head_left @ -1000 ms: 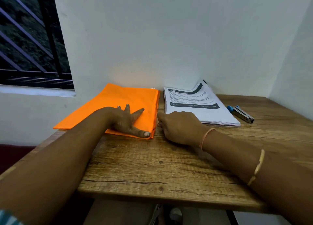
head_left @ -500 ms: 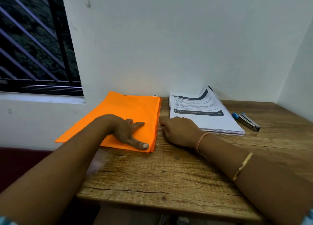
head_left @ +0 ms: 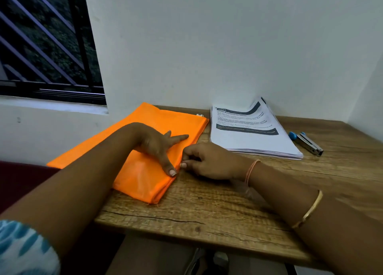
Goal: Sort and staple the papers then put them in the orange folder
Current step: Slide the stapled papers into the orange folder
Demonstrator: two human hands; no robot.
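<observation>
Orange folder (head_left: 172,119) held down at the worktop's (head_left: 207,208) near left, worked at its right edge
Its long axis runs near to far; left hand (head_left: 157,146) presses it flat, fingers (head_left: 180,138) spread; right hand (head_left: 211,162), just beside, pinches that edge; papers (head_left: 248,138) lie right, beyond

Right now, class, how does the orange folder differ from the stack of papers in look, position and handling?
The folder is plain orange; the papers are white with dark printed bands. The folder overhangs the table's left edge; the papers lie wholly on it. The left hand presses the folder and the right hand pinches at its edge; the papers are untouched. Both lie on the wooden table.
</observation>
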